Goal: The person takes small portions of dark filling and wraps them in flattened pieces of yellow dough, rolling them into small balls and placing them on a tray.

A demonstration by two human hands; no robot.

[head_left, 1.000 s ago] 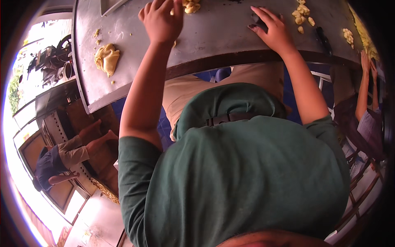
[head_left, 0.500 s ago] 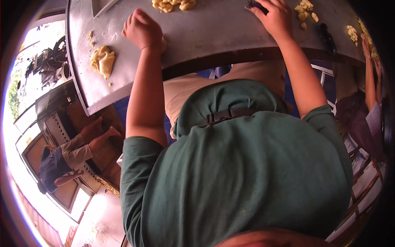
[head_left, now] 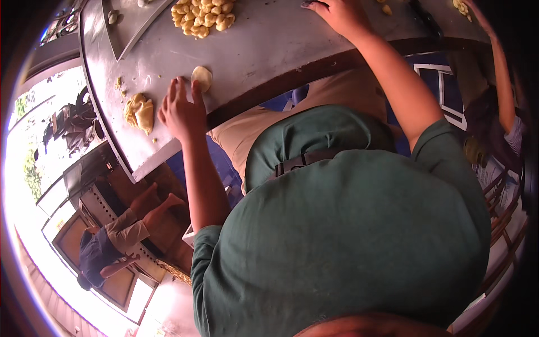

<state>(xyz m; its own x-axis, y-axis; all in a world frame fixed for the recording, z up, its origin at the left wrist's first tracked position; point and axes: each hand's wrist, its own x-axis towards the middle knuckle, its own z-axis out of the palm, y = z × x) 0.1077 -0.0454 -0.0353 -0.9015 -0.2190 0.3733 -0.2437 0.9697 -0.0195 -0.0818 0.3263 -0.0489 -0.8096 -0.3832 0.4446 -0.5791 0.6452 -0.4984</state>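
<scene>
My left hand (head_left: 183, 109) rests low over the metal table with its fingers stretched out and apart. Its fingertips are beside a small flat round of dough (head_left: 201, 79), the thumb at its edge. To the left of that hand lies a larger lump of yellow dough (head_left: 138, 113) with crumbs around it. My right hand (head_left: 341, 17) is at the top edge of the view, partly cut off. Its fingers close on a small dark object (head_left: 308, 4), of which only a bit shows. Beyond the left hand sits a pile of small dough balls (head_left: 203, 18).
A metal tray edge (head_left: 135, 40) stands at the far left of the table (head_left: 264, 48). A long black object (head_left: 425, 20) and a few dough pieces (head_left: 387, 9) lie to the right. A co-worker's arm (head_left: 501, 84) reaches in at far right; another person (head_left: 112, 247) is at left.
My left hand has come back nearer and opened from a closed shape, uncovering the dough round. The right hand has shifted left and up in the view. The whole view has tilted.
</scene>
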